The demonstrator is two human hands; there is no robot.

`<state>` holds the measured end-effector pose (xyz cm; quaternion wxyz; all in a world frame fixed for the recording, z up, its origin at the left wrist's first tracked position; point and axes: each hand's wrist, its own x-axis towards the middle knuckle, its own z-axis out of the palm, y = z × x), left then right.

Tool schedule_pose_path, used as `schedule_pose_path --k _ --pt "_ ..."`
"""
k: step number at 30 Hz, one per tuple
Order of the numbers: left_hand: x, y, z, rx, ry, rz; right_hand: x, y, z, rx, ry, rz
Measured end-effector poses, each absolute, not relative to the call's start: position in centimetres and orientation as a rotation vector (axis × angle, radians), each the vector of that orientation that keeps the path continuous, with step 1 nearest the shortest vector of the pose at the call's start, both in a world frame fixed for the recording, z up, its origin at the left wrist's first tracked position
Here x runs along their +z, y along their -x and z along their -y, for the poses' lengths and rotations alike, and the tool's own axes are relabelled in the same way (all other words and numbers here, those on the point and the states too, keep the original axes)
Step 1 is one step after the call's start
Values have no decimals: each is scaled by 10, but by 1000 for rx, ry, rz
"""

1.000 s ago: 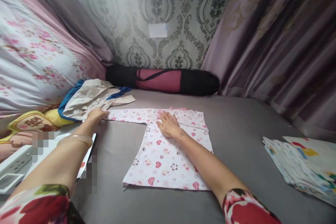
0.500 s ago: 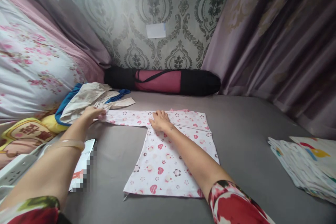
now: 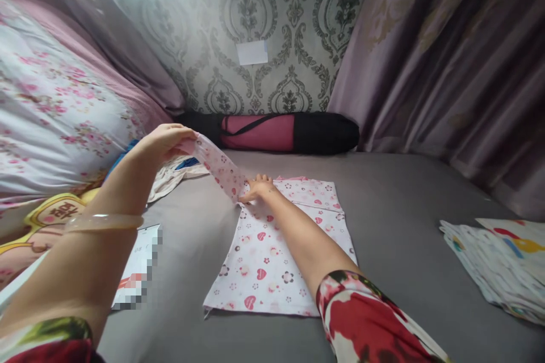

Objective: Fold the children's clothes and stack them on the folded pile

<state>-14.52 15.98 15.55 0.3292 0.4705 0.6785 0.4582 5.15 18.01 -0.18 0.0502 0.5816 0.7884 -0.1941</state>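
Observation:
A small white shirt (image 3: 264,264) printed with pink hearts and flowers lies on the grey sheet in front of me. My left hand (image 3: 170,142) pinches the end of its left sleeve (image 3: 221,167) and holds it up, so the sleeve slants down to the shoulder. My right hand (image 3: 259,188) presses on the shirt where that sleeve joins the body, with fingers spread. The other sleeve lies folded across the top of the shirt.
A black and maroon roll bag (image 3: 259,133) lies along the wall. At the right is a stack of folded clothes (image 3: 502,266). Left are crumpled clothes (image 3: 170,181), a yellow cushion (image 3: 55,212), a phone-like screen (image 3: 140,261) and a floral pillow (image 3: 63,108).
My left hand has risen from the sheet, lifting the sleeve end up and slightly to the right. My right hand stays on the shirt at nearly the same spot.

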Motion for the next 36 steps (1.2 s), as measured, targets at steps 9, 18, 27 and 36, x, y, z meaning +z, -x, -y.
schedule_pose_path --k 9,18,27,36 --pt "161 51 -162 1098 -1399 -1713 3 -120 -168 -1614 -2146 -2493" --pt "116 -32 -154 955 -1623 -1191 -1 -212 -136 -3086 -2143 -1311" --pt "33 14 -171 847 -1740 -1800 -25 -231 -137 -3298 -2207 -989" --pt "-43 13 -152 650 -1981 -1805 -26 -233 -141 -2592 -2888 -1391"
